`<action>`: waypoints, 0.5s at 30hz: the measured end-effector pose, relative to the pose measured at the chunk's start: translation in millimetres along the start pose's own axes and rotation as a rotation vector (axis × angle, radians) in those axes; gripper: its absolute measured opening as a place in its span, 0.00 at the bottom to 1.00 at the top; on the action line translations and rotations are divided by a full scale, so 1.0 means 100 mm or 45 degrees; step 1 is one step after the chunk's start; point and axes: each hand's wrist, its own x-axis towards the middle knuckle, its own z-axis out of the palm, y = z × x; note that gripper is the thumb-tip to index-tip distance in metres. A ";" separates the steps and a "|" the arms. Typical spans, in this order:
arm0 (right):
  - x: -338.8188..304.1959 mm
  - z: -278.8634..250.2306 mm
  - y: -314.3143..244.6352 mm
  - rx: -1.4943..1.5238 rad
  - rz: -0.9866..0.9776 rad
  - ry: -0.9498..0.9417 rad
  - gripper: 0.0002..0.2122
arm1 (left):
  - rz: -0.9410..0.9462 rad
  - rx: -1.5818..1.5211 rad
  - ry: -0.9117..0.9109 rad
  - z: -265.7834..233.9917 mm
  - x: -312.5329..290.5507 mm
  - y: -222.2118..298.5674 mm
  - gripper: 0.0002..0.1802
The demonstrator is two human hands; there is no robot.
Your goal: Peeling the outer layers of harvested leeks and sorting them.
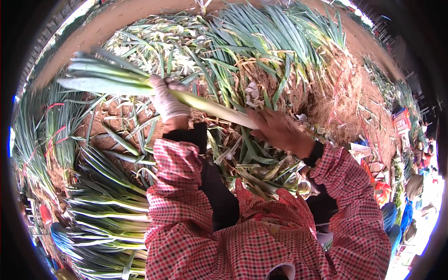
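Note:
A large green onion [212, 108] lies slantwise across the space before me, its green leaves to the left and its white end to the right. My left hand [168, 99], in a pale knit glove, is closed round the stalk where the leaves begin. Bare and without a glove, my right hand [281, 130] has its fingers closed over the white end and hides the root. The leaf tips are slightly blurred. Several green onions with pale stalks [126, 215] lie side by side at my left, next to my checked sleeve.
A big heap of green onions with dry roots [266, 35] lies at the far side. Stripped leaves [144, 46] are piled to its left. Bundles with red ties [44, 121] lie at the left edge. Loose peelings [261, 163] cover the ground below my hands.

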 end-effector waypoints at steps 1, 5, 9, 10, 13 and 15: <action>-0.04 -0.03 0.04 -0.152 -0.091 0.137 0.23 | -0.023 -0.077 -0.007 -0.04 0.07 0.04 0.15; -0.15 -0.24 0.13 -0.181 -0.105 0.177 0.16 | -0.077 -0.221 -0.087 -0.33 0.36 0.07 0.11; -0.51 -0.31 0.20 -0.185 -0.218 0.371 0.08 | -0.080 -0.250 -0.226 -0.27 0.28 0.23 0.11; -0.61 -0.33 0.14 -0.119 -0.210 0.341 0.08 | -0.122 -0.236 -0.237 -0.26 0.22 0.32 0.12; -0.98 -0.38 0.12 0.070 -0.130 0.178 0.07 | -0.127 -0.474 -0.283 -0.40 0.29 0.45 0.10; -1.37 -0.14 0.29 0.163 0.021 -0.030 0.08 | -0.129 -0.423 -0.336 -0.39 0.32 0.34 0.11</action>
